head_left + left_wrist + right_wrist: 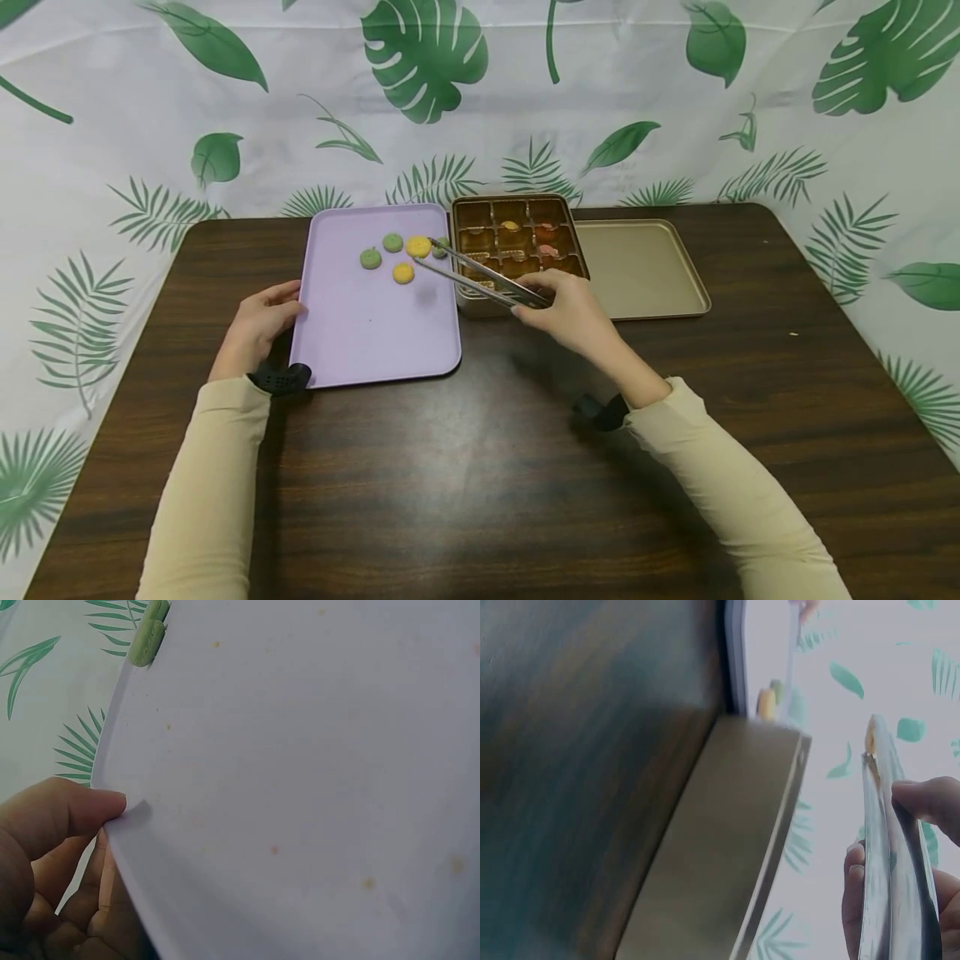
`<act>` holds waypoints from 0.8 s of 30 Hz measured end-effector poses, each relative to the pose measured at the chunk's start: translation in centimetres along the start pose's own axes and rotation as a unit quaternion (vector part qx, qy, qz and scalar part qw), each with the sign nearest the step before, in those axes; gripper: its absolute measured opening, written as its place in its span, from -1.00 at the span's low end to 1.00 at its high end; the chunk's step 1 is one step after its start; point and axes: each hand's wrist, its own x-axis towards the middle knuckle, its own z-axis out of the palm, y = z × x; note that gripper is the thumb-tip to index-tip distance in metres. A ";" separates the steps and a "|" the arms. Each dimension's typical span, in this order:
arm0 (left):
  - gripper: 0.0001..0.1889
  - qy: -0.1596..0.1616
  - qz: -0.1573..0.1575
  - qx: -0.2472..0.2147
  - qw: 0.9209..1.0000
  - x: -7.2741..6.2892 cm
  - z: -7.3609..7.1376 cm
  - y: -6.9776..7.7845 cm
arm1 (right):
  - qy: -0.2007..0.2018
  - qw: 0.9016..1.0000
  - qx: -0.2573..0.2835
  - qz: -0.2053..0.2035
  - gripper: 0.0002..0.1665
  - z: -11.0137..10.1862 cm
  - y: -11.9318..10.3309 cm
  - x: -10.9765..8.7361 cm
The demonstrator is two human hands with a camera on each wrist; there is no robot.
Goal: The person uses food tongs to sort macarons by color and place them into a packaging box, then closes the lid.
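My left hand (258, 325) grips the left edge of a lilac tray (360, 333); in the left wrist view the thumb lies over the rim, the other fingers beneath. Metal tongs (487, 279) are held in my right hand (562, 304), their tips reaching over the tray's right side. Between those tips is a yellow macaron (418, 247), larger in view than the other yellow macaron (403, 273) on the tray. Green macarons (371, 258) sit around it, one partly behind the tongs. In the right wrist view the tongs (889, 847) rise against the backdrop, thumb along one arm.
Right beside the tray stands a gold box (480, 307) with a brown divided insert, a few yellow and pinkish pieces in its compartments. A flat gold lid (637, 267) lies to its right. Leaf-print cloth (525, 100) hangs behind the dark wooden table (465, 483).
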 end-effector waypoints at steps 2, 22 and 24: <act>-0.40 0.002 0.003 -0.001 1.000 0.0 0.0 0.0 | 0.003 1.000 0.007 0.009 -0.55 -0.7 0.5 -0.1; -0.39 -0.004 0.005 -0.015 1.000 -0.2 0.0 0.3 | 0.053 0.998 -0.009 0.040 -0.55 -4.7 5.2 -1.0; -0.39 -0.004 0.005 -0.016 1.000 -0.2 0.0 0.4 | 0.054 0.997 -0.014 0.043 -0.53 -4.8 5.6 -1.1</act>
